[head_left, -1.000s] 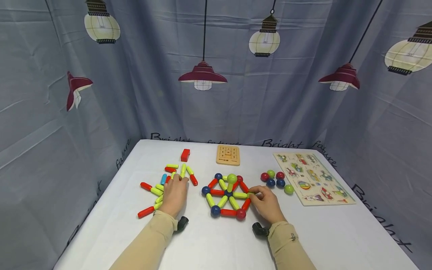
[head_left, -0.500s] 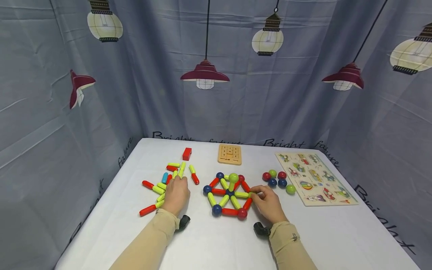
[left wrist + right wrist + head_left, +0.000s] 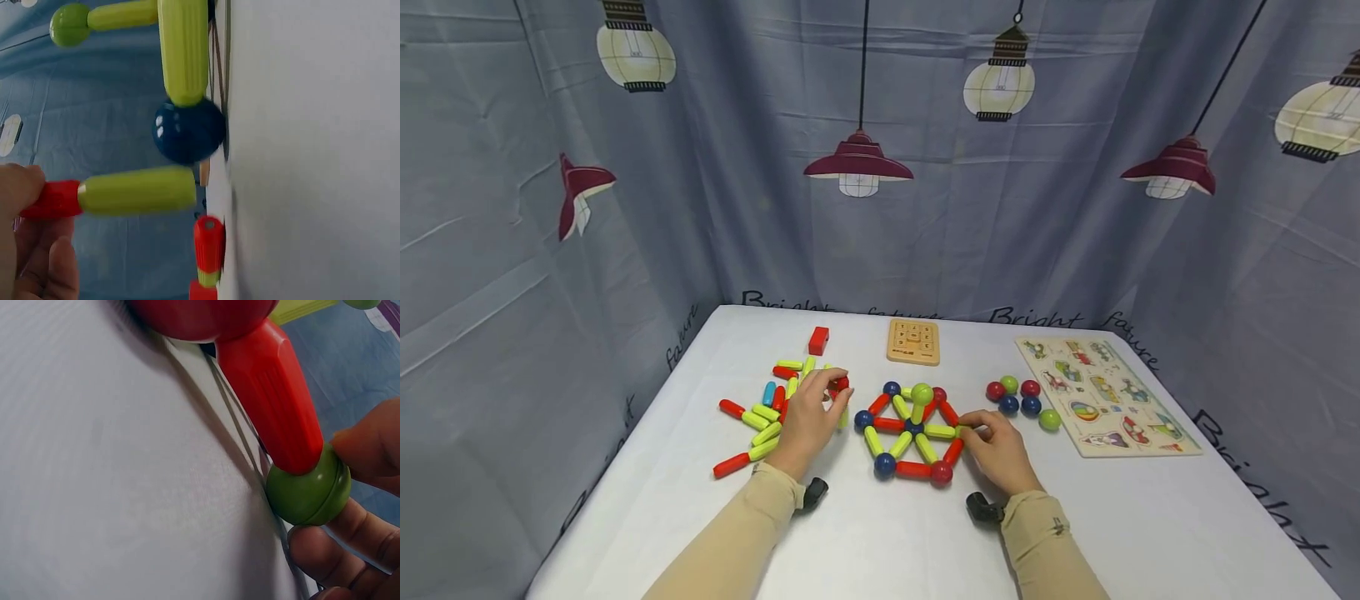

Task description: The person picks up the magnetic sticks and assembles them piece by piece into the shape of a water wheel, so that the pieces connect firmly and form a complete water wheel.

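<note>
My left hand (image 3: pixel 807 421) pinches a magnetic stick pair by its red end; the yellow-green half (image 3: pixel 140 190) points down in the head view, just left of the wheel-shaped build. That build of sticks and balls has a dark blue hub (image 3: pixel 914 428), red and yellow-green spokes and rim, and an upright stick topped by a green ball (image 3: pixel 922 394). At its right corner my right hand (image 3: pixel 1000 450) holds a green ball (image 3: pixel 307 487) between thumb and fingers. A red stick (image 3: pixel 272 397) joins that ball to a red ball. Fingers partly hide the corner in the head view.
Loose red, yellow-green and blue sticks (image 3: pixel 765 435) lie left of the build. Several loose balls (image 3: pixel 1009 406) sit to its right, beside a picture puzzle board (image 3: pixel 1105 396). Farther back are a wooden number board (image 3: pixel 913 342) and a red block (image 3: pixel 818 341).
My left hand has risen from the loose sticks and moved right toward the build, carrying a red and yellow-green stick pair. My right hand stays at the corner ball.
</note>
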Demonstrator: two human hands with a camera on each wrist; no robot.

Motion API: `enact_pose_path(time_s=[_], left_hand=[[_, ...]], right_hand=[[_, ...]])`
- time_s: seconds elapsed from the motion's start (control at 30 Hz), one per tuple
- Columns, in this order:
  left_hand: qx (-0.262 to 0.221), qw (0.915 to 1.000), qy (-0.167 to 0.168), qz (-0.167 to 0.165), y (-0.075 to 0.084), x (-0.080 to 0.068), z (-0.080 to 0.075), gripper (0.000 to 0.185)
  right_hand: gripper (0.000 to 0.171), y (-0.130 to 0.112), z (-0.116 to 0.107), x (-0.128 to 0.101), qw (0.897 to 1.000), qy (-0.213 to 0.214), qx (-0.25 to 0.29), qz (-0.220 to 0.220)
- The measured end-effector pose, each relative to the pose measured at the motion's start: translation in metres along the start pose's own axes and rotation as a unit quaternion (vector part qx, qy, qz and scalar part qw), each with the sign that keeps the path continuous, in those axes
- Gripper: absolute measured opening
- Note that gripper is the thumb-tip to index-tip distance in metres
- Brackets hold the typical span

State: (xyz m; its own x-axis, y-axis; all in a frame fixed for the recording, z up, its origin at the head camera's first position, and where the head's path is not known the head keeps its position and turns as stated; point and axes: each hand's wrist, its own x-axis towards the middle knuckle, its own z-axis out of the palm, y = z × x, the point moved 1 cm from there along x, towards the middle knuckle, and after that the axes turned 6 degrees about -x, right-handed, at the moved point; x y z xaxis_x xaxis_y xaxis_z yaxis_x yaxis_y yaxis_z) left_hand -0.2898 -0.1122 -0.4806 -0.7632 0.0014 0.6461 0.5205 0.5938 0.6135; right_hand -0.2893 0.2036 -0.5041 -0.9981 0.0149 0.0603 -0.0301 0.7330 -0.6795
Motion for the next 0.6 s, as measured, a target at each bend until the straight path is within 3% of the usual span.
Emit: enact_pose_path(time_s=[0.07, 0.17, 0.3, 0.6], left_hand=[[-0.054, 0.9985, -0.001, 0.008, 0.004, 0.0, 0.002, 0.035], [-0.09, 0.9958, -0.01, 0.016, 0.008, -0.001, 0.006, 0.034], [-0.079, 0.9968, -0.011, 0.006, 0.006, -0.002, 0.01, 0.035], [-0.026, 0.9981, -0.006, -0.055, -0.007, -0.002, 0.014, 0.036]], right_hand=[[0.019, 0.0, 0.0, 0.0, 1.0, 0.003, 0.0, -0.002], [0.019, 0.0, 0.0, 0.0, 1.0, 0.003, 0.0, -0.003], [0.019, 0.001, 0.001, 0.0, 1.0, -0.002, 0.002, 0.0], [0.02, 0.0, -0.001, 0.0, 1.0, -0.001, 0.006, -0.006]])
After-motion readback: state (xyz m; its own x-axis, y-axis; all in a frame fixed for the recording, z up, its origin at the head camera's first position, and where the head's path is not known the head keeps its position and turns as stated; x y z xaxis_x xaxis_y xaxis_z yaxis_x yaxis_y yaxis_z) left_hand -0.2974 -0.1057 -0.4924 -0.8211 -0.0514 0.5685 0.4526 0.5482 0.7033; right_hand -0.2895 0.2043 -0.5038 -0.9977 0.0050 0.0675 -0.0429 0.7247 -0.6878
